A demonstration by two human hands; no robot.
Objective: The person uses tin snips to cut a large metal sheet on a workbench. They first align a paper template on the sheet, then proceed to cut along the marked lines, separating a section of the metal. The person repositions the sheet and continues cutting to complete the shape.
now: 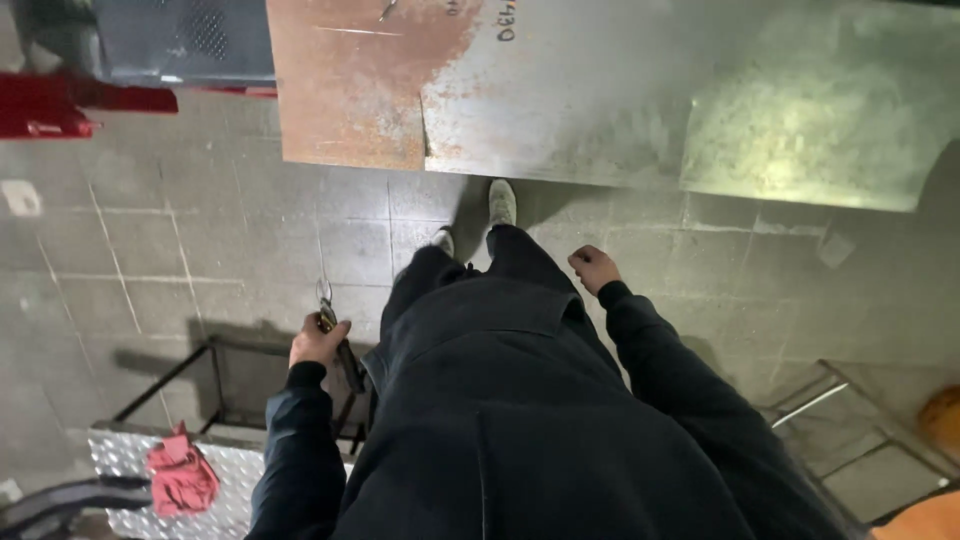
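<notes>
Overhead, a wide floor [230,240] of grey square tiles, dull and scuffed, was seen across the whole view. Against it at the top a large flat steel sheet [620,90] was laid, its left part coated in brown rust and its right part bare, mottled grey metal with a curved right edge. Dark clothing, a black jacket and trousers, was worn by the person, and two pale shoes [500,202] were planted just below the sheet's lower edge. At lower left a dark frame of thin metal bars [190,365] was stood beside a piece of embossed tread plate [125,455], silvery and bumpy, on which a crumpled red rag [182,478] was laid. A red painted metal part [60,105] was visible at upper left.

The left hand [318,342] was held low beside the hip, its fingers [335,330] wrapped tight around a pair of pliers [327,305]; the dark handles were enclosed in the fist and the thin metal jaws were pointed upward, clear of the knuckles. The right hand [594,268] was carried loosely curled and nothing was held in it.
</notes>
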